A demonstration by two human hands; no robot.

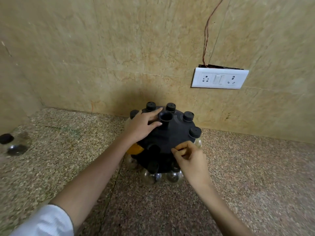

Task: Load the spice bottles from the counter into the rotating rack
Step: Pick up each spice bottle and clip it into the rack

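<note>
A black rotating rack (172, 135) stands on the counter by the wall, with several black-capped spice bottles in its upper ring and lower ring. My left hand (143, 125) rests on the rack's top, fingers straight and reaching to the central post (165, 119). At the rack's front rim, my right hand (189, 157) has its fingers curled against the edge; whether it holds a bottle is hidden. A bottle with orange contents (134, 149) shows under my left wrist. One clear spice bottle (12, 144) with a black cap lies on its side at the counter's far left.
The speckled granite counter (255, 176) runs left and right of the rack. A tiled wall rises behind, carrying a white socket plate (219, 79) with a thin wire going up from it.
</note>
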